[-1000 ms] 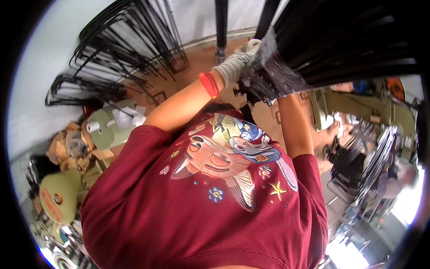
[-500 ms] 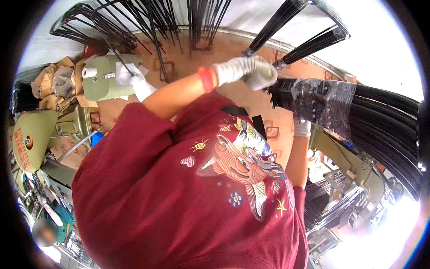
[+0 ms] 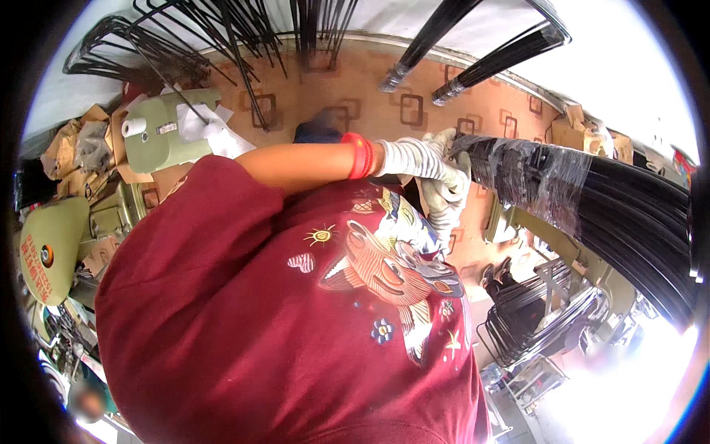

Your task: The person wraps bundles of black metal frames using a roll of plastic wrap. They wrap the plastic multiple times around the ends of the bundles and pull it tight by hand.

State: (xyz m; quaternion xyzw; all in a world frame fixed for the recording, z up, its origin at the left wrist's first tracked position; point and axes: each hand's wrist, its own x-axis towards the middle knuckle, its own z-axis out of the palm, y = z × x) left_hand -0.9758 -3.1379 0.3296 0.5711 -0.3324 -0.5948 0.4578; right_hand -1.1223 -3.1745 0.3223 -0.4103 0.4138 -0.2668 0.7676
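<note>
My left hand (image 3: 427, 157), in a striped white knit glove with a red band at the wrist, is at the near end of a thick bundle of black rods or tubes (image 3: 636, 200). Clear plastic film (image 3: 547, 169) wraps the bundle near that end. Just below, my right hand (image 3: 445, 194), gloved in white too, meets the left one. Fingers of both hands look bent and closed together by the bundle's tip; what they pinch is hidden.
Wrapped black bundles (image 3: 473, 70) lean on the wall at the back. Bent black rods (image 3: 185, 37) stand far left, by a green machine casing (image 3: 151, 133) and cardboard (image 3: 66, 152). Black metal frames (image 3: 518, 318) are stacked at lower right. Another person (image 3: 89, 399) is at lower left.
My left hand has come down from above the bundle to its end. My right hand has moved from beneath the bundle out to meet the left.
</note>
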